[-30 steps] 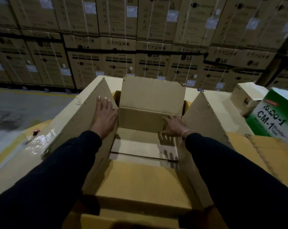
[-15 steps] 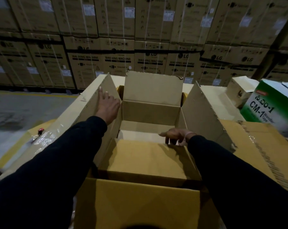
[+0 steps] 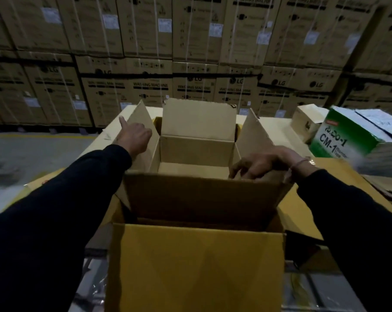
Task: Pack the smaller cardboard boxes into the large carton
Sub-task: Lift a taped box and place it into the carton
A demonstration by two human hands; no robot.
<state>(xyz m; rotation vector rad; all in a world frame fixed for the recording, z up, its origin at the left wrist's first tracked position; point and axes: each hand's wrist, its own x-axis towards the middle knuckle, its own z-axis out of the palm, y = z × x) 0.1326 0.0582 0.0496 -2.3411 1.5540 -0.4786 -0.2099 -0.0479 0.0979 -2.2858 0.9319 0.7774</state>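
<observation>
An open brown cardboard carton (image 3: 197, 262) stands right in front of me, all its top flaps up. My left hand (image 3: 134, 137) grips the upper edge of the carton's left flap (image 3: 143, 122). My right hand (image 3: 261, 164) reaches over the top edge of the near flap (image 3: 201, 197), fingers curled down on its right end, beside the right flap (image 3: 252, 134). The inside of the carton shows only a bare cardboard bottom (image 3: 190, 168). A small plain cardboard box (image 3: 307, 122) sits at the right, behind a green and white box (image 3: 352, 140).
The carton rests among flat cardboard sheets (image 3: 303, 212). Stacked washing-machine cartons (image 3: 190, 64) form a wall behind. Grey floor with a yellow line (image 3: 37, 137) lies to the left. Clear plastic film (image 3: 93, 287) lies low on the left.
My right hand has come up out of the carton's inside and lifted the near flap upright. My left hand slid along the left flap and closed on its edge. The view has dropped closer.
</observation>
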